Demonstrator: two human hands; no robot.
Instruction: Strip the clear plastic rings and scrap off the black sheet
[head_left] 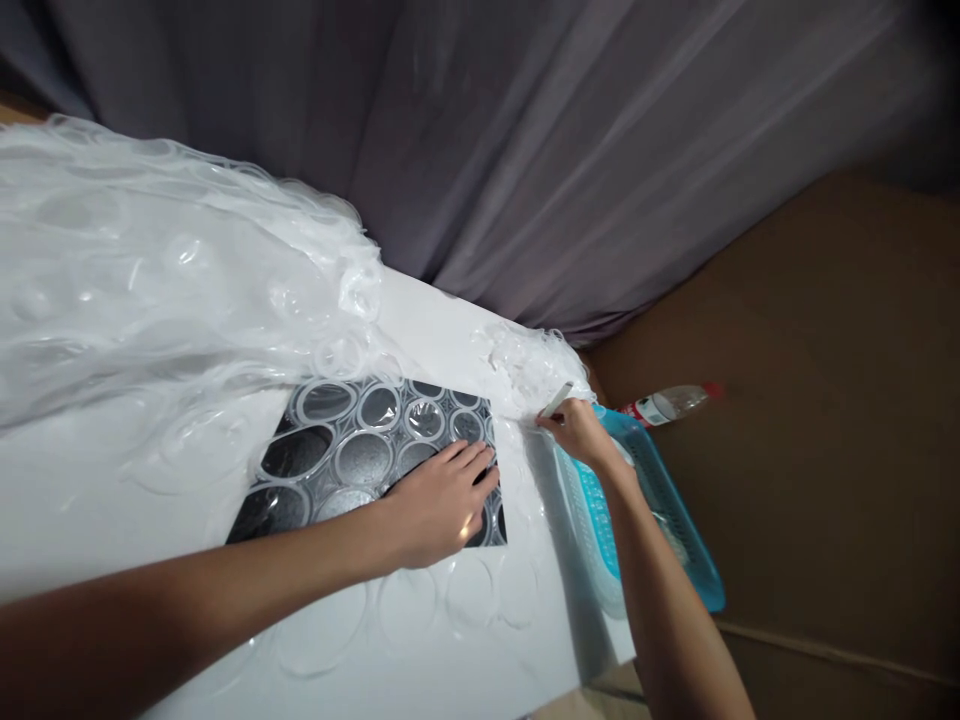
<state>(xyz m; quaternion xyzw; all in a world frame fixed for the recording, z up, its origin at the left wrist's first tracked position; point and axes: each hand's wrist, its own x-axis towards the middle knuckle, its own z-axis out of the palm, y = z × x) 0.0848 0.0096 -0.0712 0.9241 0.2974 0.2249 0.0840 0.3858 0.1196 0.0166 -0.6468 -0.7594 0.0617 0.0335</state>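
A clear plastic sheet patterned with embossed rings (364,457) spreads over a black rectangular sheet (296,450). My left hand (442,500) lies flat on the plastic above the black sheet, fingers stretched out. At the right edge of the white table, my right hand (581,430) is closed around a slim pale tool (556,400), whose exact kind I cannot make out. That hand is beside a small heap of cut clear plastic (529,360) and over the near side of a blue basket (686,550). My right forearm hides part of the basket.
A large pile of the clear ringed plastic (172,260) covers the left of the white table (442,310). Behind hangs a grey curtain (465,130). A plastic bottle with a red cap (671,403) lies beyond the basket, near a brown surface (825,420).
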